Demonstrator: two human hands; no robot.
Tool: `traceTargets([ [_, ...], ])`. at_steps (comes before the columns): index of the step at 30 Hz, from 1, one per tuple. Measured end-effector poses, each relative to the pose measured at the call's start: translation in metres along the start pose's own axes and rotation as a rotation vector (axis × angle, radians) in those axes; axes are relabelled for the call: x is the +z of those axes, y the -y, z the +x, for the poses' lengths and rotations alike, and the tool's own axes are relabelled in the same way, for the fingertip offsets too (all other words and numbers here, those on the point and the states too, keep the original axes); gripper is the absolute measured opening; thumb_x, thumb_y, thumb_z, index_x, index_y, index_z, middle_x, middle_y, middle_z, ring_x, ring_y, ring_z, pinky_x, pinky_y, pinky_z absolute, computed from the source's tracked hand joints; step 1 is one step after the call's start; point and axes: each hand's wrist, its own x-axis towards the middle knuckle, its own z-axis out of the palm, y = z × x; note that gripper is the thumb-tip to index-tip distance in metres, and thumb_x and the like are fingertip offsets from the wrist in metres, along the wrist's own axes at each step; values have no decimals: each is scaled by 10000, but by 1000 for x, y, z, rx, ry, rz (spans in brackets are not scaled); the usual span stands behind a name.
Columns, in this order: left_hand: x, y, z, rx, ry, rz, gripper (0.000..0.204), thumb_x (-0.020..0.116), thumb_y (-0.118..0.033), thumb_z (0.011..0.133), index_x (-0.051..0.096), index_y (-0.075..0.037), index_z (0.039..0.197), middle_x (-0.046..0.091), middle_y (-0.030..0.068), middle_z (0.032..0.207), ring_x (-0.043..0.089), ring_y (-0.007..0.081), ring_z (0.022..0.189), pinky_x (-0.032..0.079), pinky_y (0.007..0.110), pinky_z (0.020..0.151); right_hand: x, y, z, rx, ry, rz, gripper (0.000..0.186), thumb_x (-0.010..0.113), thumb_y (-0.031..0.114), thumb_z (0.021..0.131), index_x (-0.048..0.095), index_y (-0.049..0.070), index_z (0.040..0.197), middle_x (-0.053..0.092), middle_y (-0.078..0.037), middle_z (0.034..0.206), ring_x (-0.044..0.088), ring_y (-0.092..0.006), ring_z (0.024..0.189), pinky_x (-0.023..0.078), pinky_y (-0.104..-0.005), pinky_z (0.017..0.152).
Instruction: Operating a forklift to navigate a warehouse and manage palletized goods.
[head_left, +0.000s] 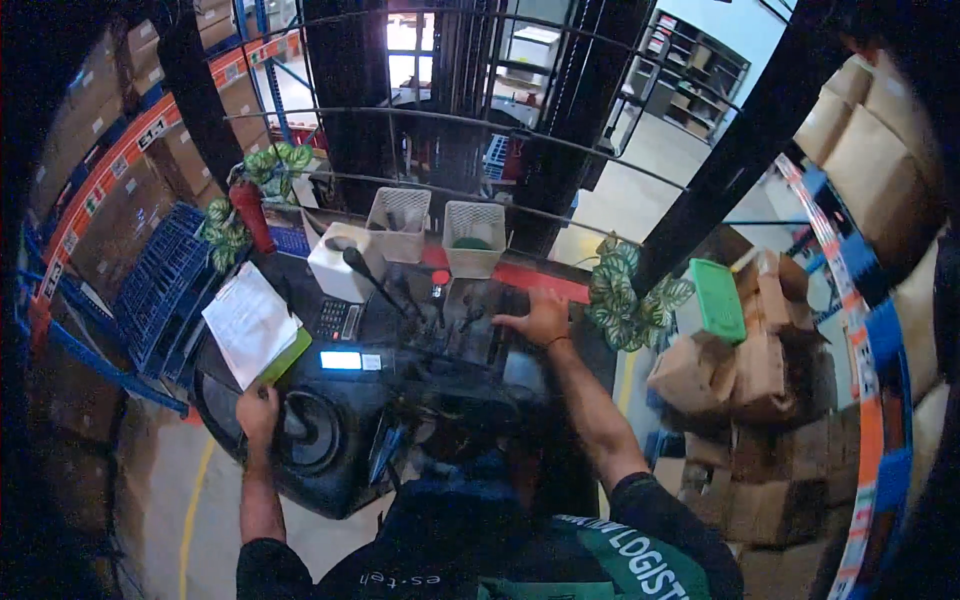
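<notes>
My left hand is closed around a dark knob at the left side of the black steering wheel; its fingertips are partly hidden. Just above it lies a clipboard with white papers, a green edge showing beneath. My right hand rests on the right of the dark console, thumb pointing left and fingers apart, holding nothing. Left of its thumb stand several black control levers and a red button. A lit display glows between my hands, with a calculator above it.
Ahead are a white box, two mesh baskets and a wire guard before the mast. Leafy plants flank the console. Racking with an orange beam stands left; cartons and a green-lidded tub are at right.
</notes>
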Motion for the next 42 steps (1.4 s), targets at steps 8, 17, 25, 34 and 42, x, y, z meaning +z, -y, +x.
traceTargets([
  [8,-21,21,-63,-29,-185,120,351,674,-344,887,651,-20,755,663,186,753,654,388,716,506,482,670,-24,4,8,-42,178,69,1097,664,882,582,612,-4,1227,627,-196,1245,550,-367,1225,354,-521,1077],
  [17,-17,-5,-21,-91,-85,63,310,687,-339,869,711,-34,818,703,173,791,691,368,754,536,464,698,-30,-2,3,-82,113,104,1020,698,830,615,633,-9,1192,630,-224,1209,561,-376,1187,386,-516,1032],
  [25,-10,-6,-9,-92,-111,77,378,654,-405,884,723,-39,819,715,156,761,706,367,743,543,472,692,-25,2,-10,-63,70,94,911,680,808,672,649,28,1143,637,-161,1161,547,-341,1173,367,-513,1010],
  [34,-6,2,-5,-260,-107,145,372,630,-405,902,717,-43,891,722,146,821,699,366,773,537,482,699,-17,13,-6,-98,43,218,839,710,756,694,667,51,1146,622,-145,1214,531,-333,1197,319,-512,1088],
  [42,-20,34,-46,-294,-151,162,330,611,-370,911,716,-58,940,726,138,844,698,345,786,526,468,710,-25,17,-11,-97,123,159,894,718,769,666,650,66,1214,587,-137,1282,482,-333,1263,310,-510,1097],
])
